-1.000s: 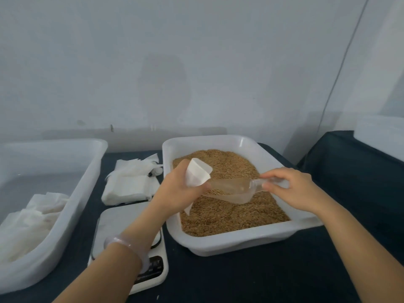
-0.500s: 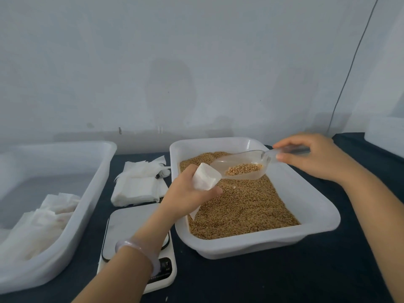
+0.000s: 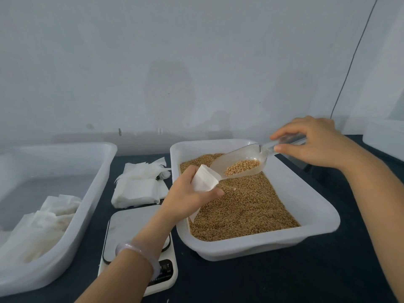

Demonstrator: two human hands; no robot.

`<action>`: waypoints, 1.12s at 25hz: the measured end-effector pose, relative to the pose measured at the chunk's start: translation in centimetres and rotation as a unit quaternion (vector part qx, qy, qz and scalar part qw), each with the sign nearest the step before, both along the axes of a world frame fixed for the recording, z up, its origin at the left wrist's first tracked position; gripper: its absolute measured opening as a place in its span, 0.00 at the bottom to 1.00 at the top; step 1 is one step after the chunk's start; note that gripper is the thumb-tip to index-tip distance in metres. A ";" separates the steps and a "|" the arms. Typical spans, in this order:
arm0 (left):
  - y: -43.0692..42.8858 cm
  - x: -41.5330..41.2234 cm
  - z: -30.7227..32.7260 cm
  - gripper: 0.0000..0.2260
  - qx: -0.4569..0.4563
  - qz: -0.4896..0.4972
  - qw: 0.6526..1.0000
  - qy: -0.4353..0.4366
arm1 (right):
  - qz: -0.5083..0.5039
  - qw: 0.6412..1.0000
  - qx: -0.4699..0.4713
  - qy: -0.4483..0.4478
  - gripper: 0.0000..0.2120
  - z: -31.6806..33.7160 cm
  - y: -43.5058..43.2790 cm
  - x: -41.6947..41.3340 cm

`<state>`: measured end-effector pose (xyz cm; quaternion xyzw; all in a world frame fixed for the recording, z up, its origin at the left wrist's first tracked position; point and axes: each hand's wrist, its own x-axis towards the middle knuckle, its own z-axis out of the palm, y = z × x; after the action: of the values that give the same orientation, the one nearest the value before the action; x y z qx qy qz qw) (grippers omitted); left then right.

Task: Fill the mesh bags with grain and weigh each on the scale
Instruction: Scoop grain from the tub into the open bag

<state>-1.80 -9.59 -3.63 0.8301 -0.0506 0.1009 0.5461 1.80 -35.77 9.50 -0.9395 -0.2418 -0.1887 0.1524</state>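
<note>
Gripping a small white mesh bag (image 3: pixel 205 179) in its curled fingers, the left hand (image 3: pixel 188 193) hovers over the left side of the white tray (image 3: pixel 317 206). The bag's mouth is open and tilted up toward the right, and its lower end hangs below the hand along the tray's inner left wall. The right hand (image 3: pixel 312 141) pinches the handle of a clear plastic scoop (image 3: pixel 236 159) between thumb and fingers, above the tray's far right edge. The scoop slopes down to the left, with its lip right at the bag's mouth; whether the two touch cannot be told. A small heap of grain (image 3: pixel 241 166) lies in the scoop's bowl. Brown loose grain (image 3: pixel 244 206) fills the tray beneath both hands.

The scale (image 3: pixel 131 224) sits on the dark tablecloth (image 3: pixel 262 281) just left of the tray's near corner, and the left forearm crosses its grey platform. A pale bracelet (image 3: pixel 140 251) circles the left wrist. Just beyond the scale lies a stack of empty bags (image 3: pixel 140 186), white and flat. At the far left stands a large white bin (image 3: pixel 91 193) with more white bags (image 3: pixel 43 224) piled in its near end. A thin dark cable (image 3: pixel 349 66) runs down the pale wall on the right.
</note>
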 end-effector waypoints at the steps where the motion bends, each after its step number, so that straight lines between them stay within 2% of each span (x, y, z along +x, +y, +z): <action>1: 0.0 0.0 0.0 0.23 0.005 -0.002 1.000 0.000 | 0.005 1.000 0.003 0.007 0.07 -0.2 0.2 -0.1; 7: -0.3 0.1 -0.2 0.21 0.061 0.018 0.998 -0.007 | 0.013 1.000 0.002 0.000 0.07 -0.7 0.9 -0.1; 10: -0.2 0.1 -0.2 0.24 0.052 0.009 0.998 -0.015 | 0.006 0.999 0.037 0.009 0.07 -0.1 0.1 0.1; 16: -0.2 0.0 -0.2 0.23 0.030 -0.001 1.000 -0.008 | 0.024 0.999 0.033 0.028 0.10 -0.2 -0.3 -0.4; 23: -0.5 0.1 -0.4 0.22 0.129 0.019 0.991 -0.015 | 0.036 0.999 -0.035 -0.021 0.09 -1.2 2.3 0.2; 28: -0.5 0.0 -0.1 0.23 0.127 0.012 0.992 -0.007 | 0.039 0.997 -0.067 -0.024 0.13 -0.3 2.7 0.4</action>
<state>-1.80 -10.14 -3.77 0.8923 -0.0572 0.1057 0.4351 2.19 -33.03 9.22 -0.9324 -0.2944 -0.1889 0.0909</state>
